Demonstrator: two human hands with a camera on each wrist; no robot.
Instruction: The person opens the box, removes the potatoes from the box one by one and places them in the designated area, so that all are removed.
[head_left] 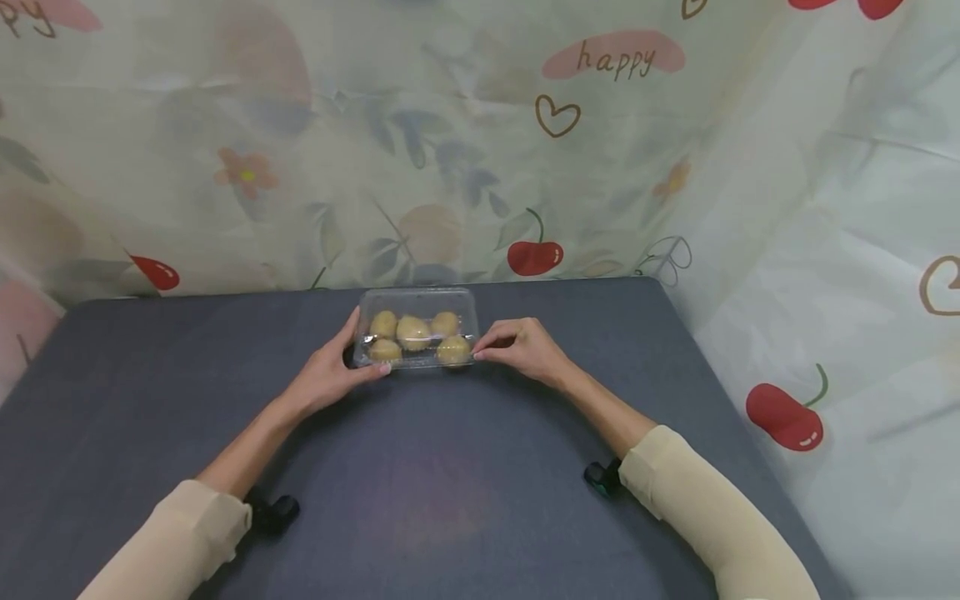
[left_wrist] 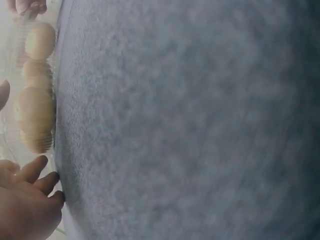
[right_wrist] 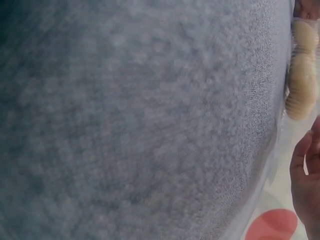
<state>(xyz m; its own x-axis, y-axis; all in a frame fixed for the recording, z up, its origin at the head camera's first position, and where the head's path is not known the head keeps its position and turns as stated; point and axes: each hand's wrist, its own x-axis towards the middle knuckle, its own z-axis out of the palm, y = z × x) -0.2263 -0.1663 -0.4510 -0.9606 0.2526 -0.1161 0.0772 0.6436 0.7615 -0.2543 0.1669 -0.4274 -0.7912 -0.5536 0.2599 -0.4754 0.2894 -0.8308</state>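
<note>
Clear box [head_left: 417, 297] (yellowish balls [head_left: 413, 333] inside) has left hand [head_left: 327, 372] gripping, right hand [head_left: 527, 348] pinching it.

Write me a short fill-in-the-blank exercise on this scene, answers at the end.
1. In the head view, ____ round items show in the clear container.
2. The left hand grips one end; the ____ hand is at the other.
3. The complete word printed on the curtain reads ____.

Answers: five; right; happy.
</note>
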